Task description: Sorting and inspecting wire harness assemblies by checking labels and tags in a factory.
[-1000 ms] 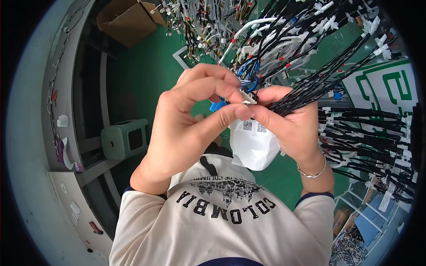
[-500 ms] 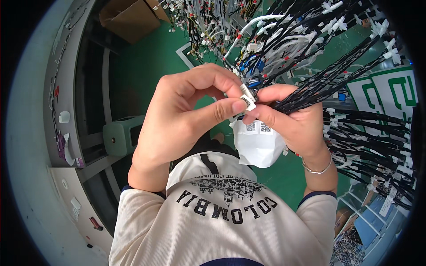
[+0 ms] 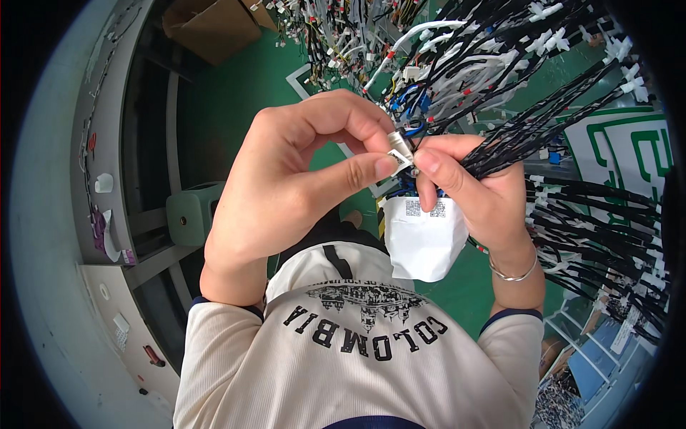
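Between the thumb and index finger of my left hand is a small white label with a printed code. It lies against a short, pale, glossy-looking wrapped piece on the cable. My right hand is closed on a wire harness of black cables, its thumb and index finger pinching beside the label. Just below the fingers hangs a white sheet bearing two square printed codes; what holds it up is hidden. Blue wires show right above the pinched spot.
Many white, black and grey cables with white connectors hang ahead. More black cables line the right, near green-and-white signs. A cardboard box and a green stool-like box stand on the green floor at left.
The right thumb and fingers have shifted and pinch closer to the label. The white sheet has swung slightly right and down. My left hand keeps its pinch, almost in place.
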`<state>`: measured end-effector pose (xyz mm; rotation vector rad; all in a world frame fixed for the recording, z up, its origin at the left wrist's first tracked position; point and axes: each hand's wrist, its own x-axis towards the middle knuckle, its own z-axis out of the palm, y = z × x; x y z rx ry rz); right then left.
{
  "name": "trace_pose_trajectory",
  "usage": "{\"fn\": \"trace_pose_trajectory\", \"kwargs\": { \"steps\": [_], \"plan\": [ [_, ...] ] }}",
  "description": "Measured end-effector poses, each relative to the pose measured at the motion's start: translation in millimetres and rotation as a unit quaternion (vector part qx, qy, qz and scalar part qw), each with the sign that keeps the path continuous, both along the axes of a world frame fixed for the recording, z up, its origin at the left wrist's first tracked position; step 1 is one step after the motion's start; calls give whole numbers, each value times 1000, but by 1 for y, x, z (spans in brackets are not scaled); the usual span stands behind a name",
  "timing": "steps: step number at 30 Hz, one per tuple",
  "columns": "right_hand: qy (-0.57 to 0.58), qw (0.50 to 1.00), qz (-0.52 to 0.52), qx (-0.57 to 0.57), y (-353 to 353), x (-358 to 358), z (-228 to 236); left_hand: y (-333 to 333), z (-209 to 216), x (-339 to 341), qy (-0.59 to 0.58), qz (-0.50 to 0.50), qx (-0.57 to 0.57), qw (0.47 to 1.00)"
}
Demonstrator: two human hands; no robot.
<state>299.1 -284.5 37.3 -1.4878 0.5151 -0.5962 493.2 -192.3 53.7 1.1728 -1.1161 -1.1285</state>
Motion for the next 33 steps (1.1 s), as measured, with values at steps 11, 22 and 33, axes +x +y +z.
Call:
{"fn": "trace_pose_trajectory", "kwargs": {
  "steps": [11, 22, 33],
  "plan": [
    [-15, 999, 8, -42, -3, -1, -4, -4, 4, 1, -65, -5, -3, 998],
    [4, 997, 11, -73, -6, -1, -4, -8, 7, -3, -90, 15, 0, 996],
    [17, 998, 10, -66, -6, -1, -2, -8, 6, -5, -93, 31, 4, 995]
  ]
}}
